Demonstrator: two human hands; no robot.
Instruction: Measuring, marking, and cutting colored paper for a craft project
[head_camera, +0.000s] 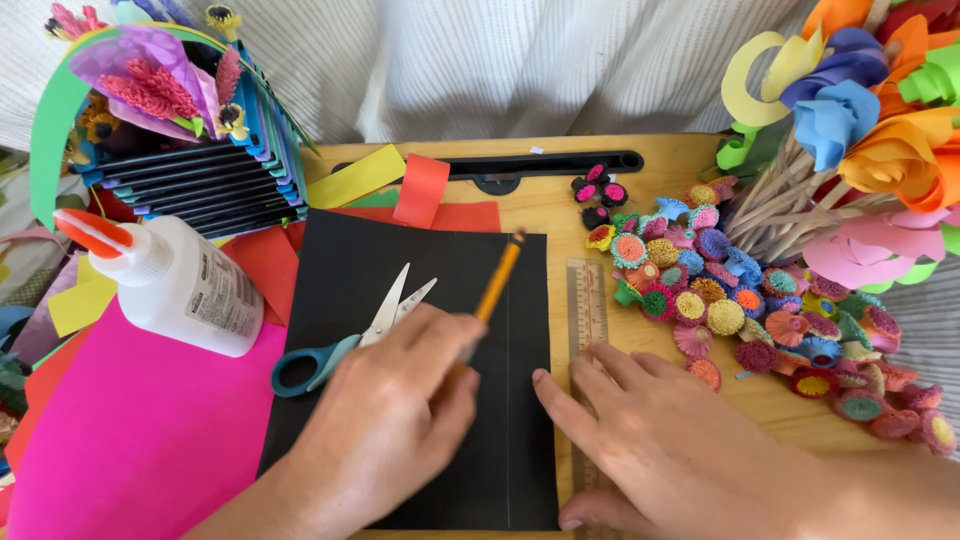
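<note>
Right hand (665, 440) nearest the lens, fingers spread flat, pressing a clear ruler (587, 320) just beside the right edge of the black sheet (430, 300); thumb tip on the sheet itself. Left hand (385, 420) over the sheet, fingers curled around a yellow pencil (497, 282), tip end hidden under the hand, eraser end pointing up and away. A faint pencil line runs down the sheet near its right edge. Teal scissors (345, 345) lie on the sheet, blades slightly apart, touching or just beside the left hand. Glue bottle (175, 280) stands on pink paper (130, 430) to the left. Pile of quilled flowers (740, 310) just right of the ruler; paper roses (870, 120) on sticks behind.

Risks, as judgement: ruler sits off the sheet, so a stroke could wander without a guide; sheet may slide on the wooden board (560, 205) if the right hand lifts; left wrist could knock the scissors; flowers crowd the ruler and could nudge it.
</note>
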